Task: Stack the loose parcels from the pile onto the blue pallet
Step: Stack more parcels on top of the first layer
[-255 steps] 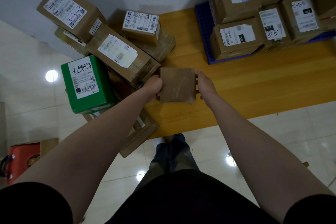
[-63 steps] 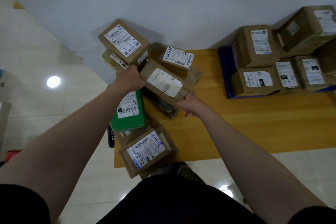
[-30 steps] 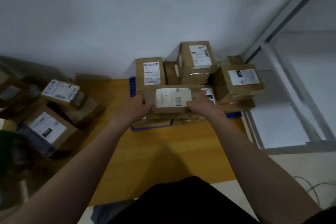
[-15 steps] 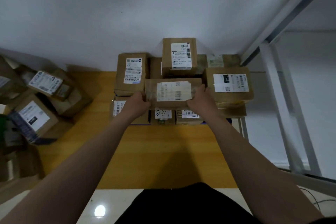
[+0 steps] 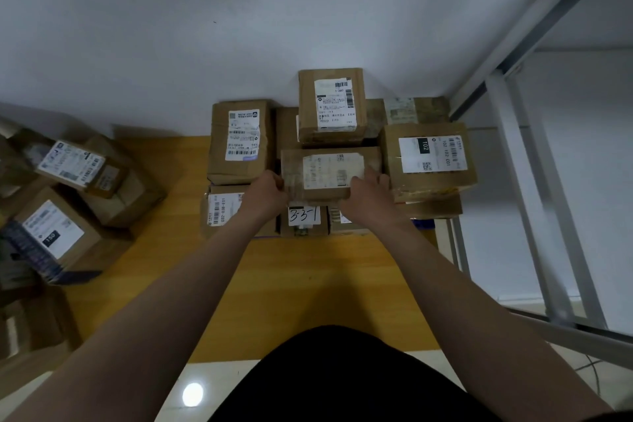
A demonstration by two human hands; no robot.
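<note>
Plainly, the parcel [image 5: 330, 173] could have tipped forward off the lower boxes [image 5: 303, 219] if let go too early, as their tops looked uneven. It lay mid-frame between both hands. The left hand [image 5: 265, 193] gripped its left end and the right hand [image 5: 366, 192] its right end, above the blue pallet [image 5: 424, 223].

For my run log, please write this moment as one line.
parcel: over pallet stack | left hand: grips parcel | right hand: grips parcel

Two hands [image 5: 265, 195] [image 5: 368, 193], one blue pallet [image 5: 423, 223], about ten stacked parcels [image 5: 330, 106], four-plus piled parcels [image 5: 48, 236]
</note>
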